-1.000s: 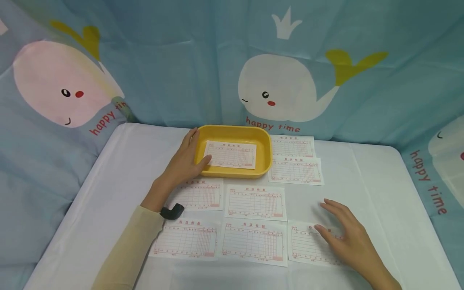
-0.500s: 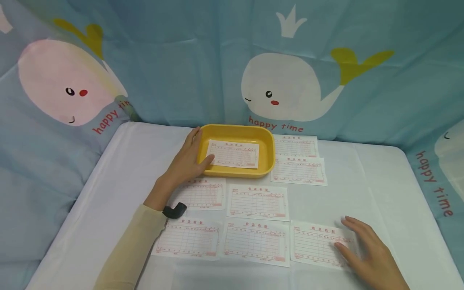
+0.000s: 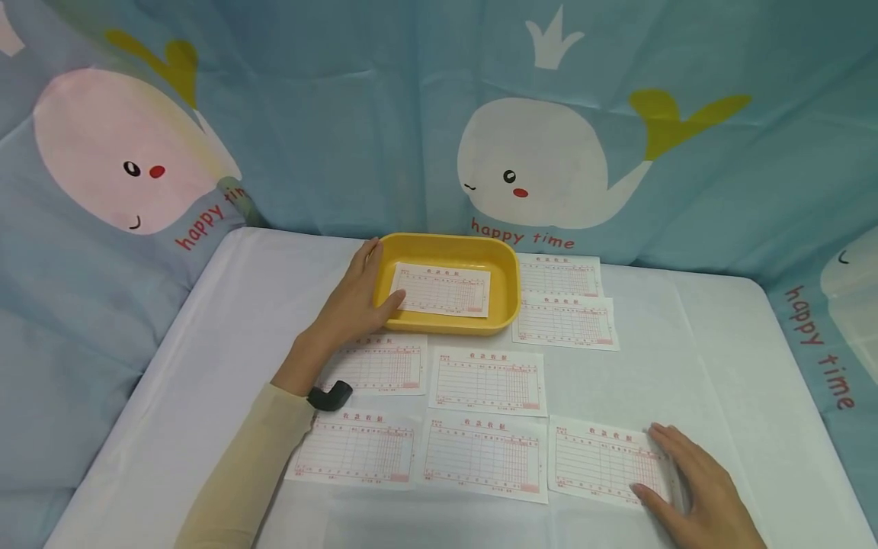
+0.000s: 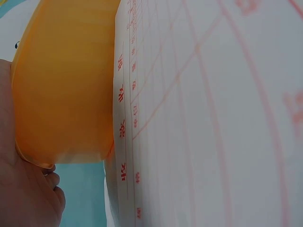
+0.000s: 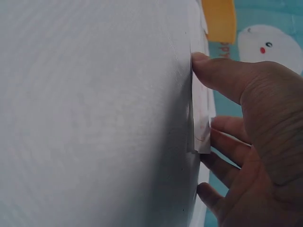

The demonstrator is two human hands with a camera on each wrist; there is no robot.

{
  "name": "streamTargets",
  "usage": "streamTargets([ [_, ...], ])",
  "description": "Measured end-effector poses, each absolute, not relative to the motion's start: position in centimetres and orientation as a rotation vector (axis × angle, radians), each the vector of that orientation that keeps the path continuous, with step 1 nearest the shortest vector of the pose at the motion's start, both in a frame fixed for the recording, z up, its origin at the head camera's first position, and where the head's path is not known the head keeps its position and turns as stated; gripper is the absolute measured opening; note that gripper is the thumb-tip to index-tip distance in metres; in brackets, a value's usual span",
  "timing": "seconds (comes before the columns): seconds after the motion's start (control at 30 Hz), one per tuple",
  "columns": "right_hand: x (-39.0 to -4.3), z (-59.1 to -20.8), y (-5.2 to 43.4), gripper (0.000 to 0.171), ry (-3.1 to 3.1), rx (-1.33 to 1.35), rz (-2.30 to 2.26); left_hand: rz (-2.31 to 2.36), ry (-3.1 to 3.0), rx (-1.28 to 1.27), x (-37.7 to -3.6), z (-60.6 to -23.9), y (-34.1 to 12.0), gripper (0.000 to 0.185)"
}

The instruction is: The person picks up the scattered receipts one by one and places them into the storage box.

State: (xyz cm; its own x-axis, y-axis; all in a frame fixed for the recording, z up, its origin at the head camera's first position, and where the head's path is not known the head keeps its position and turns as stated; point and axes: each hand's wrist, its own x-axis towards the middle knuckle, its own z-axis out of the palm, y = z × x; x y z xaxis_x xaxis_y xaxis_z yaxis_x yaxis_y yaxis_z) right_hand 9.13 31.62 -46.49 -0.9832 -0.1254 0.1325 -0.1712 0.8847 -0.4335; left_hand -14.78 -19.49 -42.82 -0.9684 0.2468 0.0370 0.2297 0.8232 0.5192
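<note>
A yellow plastic tray (image 3: 449,330) stands near the back of the table with one printed receipt slip (image 3: 442,290) lying inside. My left hand (image 3: 350,297) holds the tray's left end, thumb over the rim and fingers along the outer side. In the left wrist view the palm (image 4: 23,189) lies against the tray wall (image 4: 66,94). At the front right, my right hand (image 3: 703,488) is around the right end of a flat receipt slip (image 3: 604,465). In the right wrist view the thumb (image 5: 222,73) touches the slip's near edge, and fingers are at its far edge.
More receipt slips lie flat: front middle (image 3: 483,457), front left (image 3: 353,450), centre (image 3: 487,381), one partly under the left forearm (image 3: 391,370), and two right of the tray, front slip (image 3: 565,324) and back slip (image 3: 559,274). Blue whale-print cloth (image 3: 384,114) hangs behind the white table.
My right hand has moved right and down from hovering over the front right slip to that slip's right end. The left hand has stayed on the tray.
</note>
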Motion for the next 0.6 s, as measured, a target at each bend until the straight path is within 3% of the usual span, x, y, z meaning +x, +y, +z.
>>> streamTargets([
  [0.37, 9.4, -46.8, 31.6, 0.093, -2.888, 0.277, 0.62, 0.844, 2.98, 0.428, -14.6, -42.9, -19.7, 0.097],
  [0.6, 9.5, -45.8, 31.7, 0.084, -3.031, 0.093, 0.663, 0.853, 2.981, 0.431, -14.6, -42.9, -19.6, 0.097],
])
